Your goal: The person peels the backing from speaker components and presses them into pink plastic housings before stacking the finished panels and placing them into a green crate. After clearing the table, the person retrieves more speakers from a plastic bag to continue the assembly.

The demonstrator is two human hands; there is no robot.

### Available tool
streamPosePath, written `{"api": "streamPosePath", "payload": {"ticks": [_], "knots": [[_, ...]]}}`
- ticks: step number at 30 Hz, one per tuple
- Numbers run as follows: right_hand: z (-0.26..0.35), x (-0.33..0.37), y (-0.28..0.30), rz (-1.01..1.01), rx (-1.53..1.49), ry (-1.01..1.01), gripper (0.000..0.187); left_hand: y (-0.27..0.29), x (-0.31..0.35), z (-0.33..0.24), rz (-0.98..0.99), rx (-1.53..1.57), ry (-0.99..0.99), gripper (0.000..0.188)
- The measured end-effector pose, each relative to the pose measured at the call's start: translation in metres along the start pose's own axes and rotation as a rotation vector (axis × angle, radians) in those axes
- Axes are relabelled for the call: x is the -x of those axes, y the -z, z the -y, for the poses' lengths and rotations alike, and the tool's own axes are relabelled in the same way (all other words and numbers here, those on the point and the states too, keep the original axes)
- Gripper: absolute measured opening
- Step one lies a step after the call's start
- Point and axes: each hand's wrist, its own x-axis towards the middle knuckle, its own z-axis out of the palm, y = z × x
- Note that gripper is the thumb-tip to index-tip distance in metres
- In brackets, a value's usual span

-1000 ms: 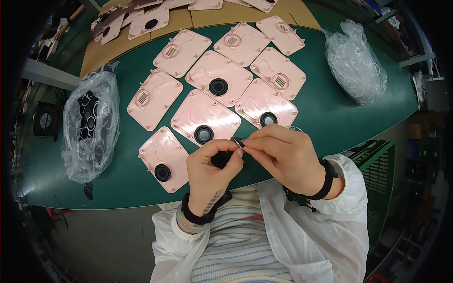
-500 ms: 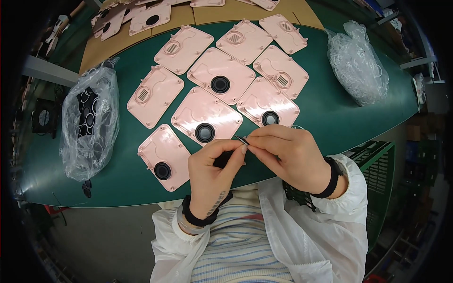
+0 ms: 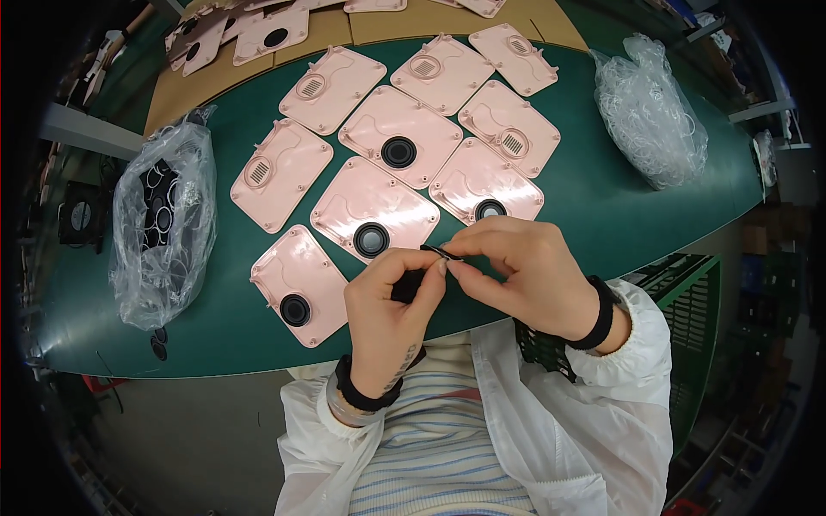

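Note:
A thin black piece (image 3: 441,253), seen nearly edge-on, is pinched between the fingertips of both hands over the table's near side. My left hand (image 3: 389,301) grips its left part between thumb and forefinger. On the other side my right hand (image 3: 527,265) holds it in a pinch of thumb and fingers. Just beyond lie a pink plastic panel (image 3: 385,193) with a black round ring part (image 3: 371,240) and another pink panel (image 3: 469,172), whose black ring part (image 3: 490,210) is partly covered by my right hand. Fingers hide much of the held piece.
Several more pink panels (image 3: 340,82) lie on the green table (image 3: 594,232), some with bare round grilles. A clear bag of black and white rings (image 3: 163,232) stands left, a bag of white rings (image 3: 651,120) right. Cardboard (image 3: 318,34) borders the back; a green crate (image 3: 688,318) stands right.
My right hand has shifted slightly upward and its fingers have moved on the black piece, so more of it shows between my hands. My left hand has barely moved.

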Motion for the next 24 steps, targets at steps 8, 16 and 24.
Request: {"api": "streamPosePath", "payload": {"ticks": [8,16,24], "knots": [[-0.008,0.0,-0.013,-0.205,0.287,0.294,0.014,-0.001,-0.001,-0.004,-0.039,-0.145,-0.149,0.007],[-0.007,-0.011,-0.005,-0.078,-0.645,-0.325,0.021,0.003,0.0,0.003,-0.035,0.004,-0.015,0.007],[-0.011,-0.011,-0.012,-0.05,-0.937,-0.278,0.018,0.008,-0.003,0.0,0.032,0.168,0.119,0.007]]}}
